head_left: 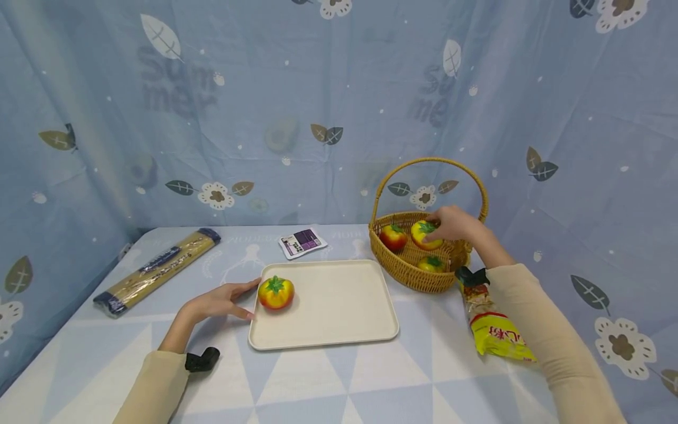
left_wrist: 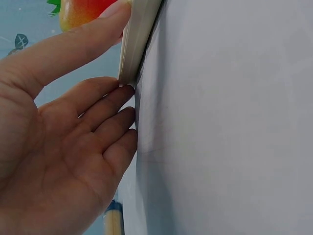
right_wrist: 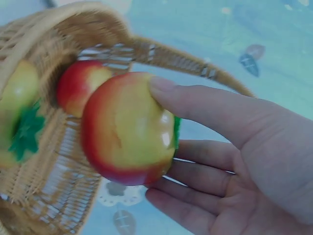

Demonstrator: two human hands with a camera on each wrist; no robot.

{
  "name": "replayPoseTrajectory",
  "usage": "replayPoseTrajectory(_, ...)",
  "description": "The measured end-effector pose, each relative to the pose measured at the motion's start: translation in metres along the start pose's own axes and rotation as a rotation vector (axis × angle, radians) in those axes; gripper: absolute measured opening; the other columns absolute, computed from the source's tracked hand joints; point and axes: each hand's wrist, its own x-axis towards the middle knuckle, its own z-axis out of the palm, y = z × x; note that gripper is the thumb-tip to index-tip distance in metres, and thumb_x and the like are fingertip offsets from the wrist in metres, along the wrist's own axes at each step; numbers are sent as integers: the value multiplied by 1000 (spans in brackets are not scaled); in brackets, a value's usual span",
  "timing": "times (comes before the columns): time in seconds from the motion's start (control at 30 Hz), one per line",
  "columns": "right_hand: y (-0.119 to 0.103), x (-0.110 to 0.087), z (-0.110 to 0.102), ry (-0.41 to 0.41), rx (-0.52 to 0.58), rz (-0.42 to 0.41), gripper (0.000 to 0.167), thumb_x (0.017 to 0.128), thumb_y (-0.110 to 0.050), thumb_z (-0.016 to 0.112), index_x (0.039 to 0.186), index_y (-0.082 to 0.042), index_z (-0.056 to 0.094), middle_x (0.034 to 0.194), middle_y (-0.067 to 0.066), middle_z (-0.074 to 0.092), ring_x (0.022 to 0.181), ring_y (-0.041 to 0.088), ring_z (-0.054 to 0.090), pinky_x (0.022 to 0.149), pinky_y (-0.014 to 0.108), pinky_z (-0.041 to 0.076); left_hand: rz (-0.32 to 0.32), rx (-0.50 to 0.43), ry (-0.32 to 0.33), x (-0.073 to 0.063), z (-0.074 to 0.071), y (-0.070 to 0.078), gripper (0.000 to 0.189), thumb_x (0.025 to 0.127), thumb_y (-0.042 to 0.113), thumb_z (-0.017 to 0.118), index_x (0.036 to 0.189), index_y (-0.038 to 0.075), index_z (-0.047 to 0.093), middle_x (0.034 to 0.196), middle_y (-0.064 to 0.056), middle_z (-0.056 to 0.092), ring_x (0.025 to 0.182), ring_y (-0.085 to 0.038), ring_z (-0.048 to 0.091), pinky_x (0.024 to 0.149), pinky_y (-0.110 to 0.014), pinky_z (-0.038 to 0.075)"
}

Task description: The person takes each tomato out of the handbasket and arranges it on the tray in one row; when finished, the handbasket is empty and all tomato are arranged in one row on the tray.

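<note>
My right hand (head_left: 454, 225) is inside the wicker basket (head_left: 424, 284), pinching a red-and-yellow persimmon (right_wrist: 128, 128) with a green leafy top between thumb and fingers. Two other persimmons lie in the basket: a redder one (head_left: 393, 238) at the left and a yellow one (head_left: 431, 264) toward the front. At the left side of the cream tray (head_left: 333, 306), my left hand (head_left: 219, 303) rests its spread fingers and thumb along the edge. In the left wrist view, the thumb tip lies at the rim and the fingertips meet the tray's outer side. One persimmon (head_left: 276, 293) sits at the tray's left end.
A long pack of noodles (head_left: 159, 271) lies at the far left. Behind the tray is a small white-and-purple packet (head_left: 302, 242). A yellow food bag (head_left: 495, 333) lies under the right forearm. The basket's tall handle (head_left: 431, 160) arches above the right hand.
</note>
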Motion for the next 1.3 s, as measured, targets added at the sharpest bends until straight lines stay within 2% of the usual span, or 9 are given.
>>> replayPoseTrajectory(0.2,-10,-12,-3,-5,-15,-56,67,84,-34,76,131,9,54,122,25,61,110,39,58,89,50,50,10,-4,-4,0,0,0,89,82,22,76,150,-3,25,153,-29,22,139,-49,20,108,-63,21)
replayPoseTrajectory(0.63,-33,-32,11,61,50,-82,63,82,-34,77,130,2,59,112,15,67,90,24,60,78,42,51,9,-5,1,-1,1,1,89,81,21,77,150,-3,26,152,-29,23,138,-49,21,108,-63,22)
replayPoseTrajectory(0.77,-42,-36,14,81,59,-102,60,83,-32,76,131,0,58,92,6,65,73,18,55,66,34,47,7,-8,1,-1,1,1,89,81,21,77,150,-3,25,152,-29,23,139,-49,20,108,-63,22)
replayPoseTrajectory(0.87,-51,-40,17,93,73,-112,60,84,-31,76,132,0,58,71,3,54,61,16,44,59,31,39,11,-6,0,0,0,1,89,81,21,77,150,-3,25,152,-29,23,139,-49,20,108,-63,22)
replayPoseTrajectory(0.93,-57,-41,19,104,82,-125,61,83,-31,76,132,0,58,68,2,51,59,15,41,58,30,37,14,-5,0,0,0,0,89,81,21,77,150,-3,26,152,-29,23,139,-49,20,108,-63,22)
replayPoseTrajectory(1.0,-63,-43,22,116,95,-142,60,82,-30,77,131,1,58,69,3,53,59,15,43,58,30,37,17,-7,-3,0,0,0,89,81,21,77,150,-3,26,152,-30,23,139,-49,20,108,-63,22)
replayPoseTrajectory(1.1,-70,-44,26,138,96,-168,60,82,-29,78,129,2,59,80,3,62,64,15,48,60,29,41,19,-10,-3,0,0,-1,89,81,21,77,150,-4,26,152,-29,23,139,-49,20,108,-63,21)
replayPoseTrajectory(1.3,-81,-44,36,145,107,-192,63,81,-29,79,132,1,58,93,7,68,68,16,51,61,28,43,23,-10,-4,0,0,-3,89,81,21,77,149,-4,25,152,-30,22,139,-49,19,109,-62,21)
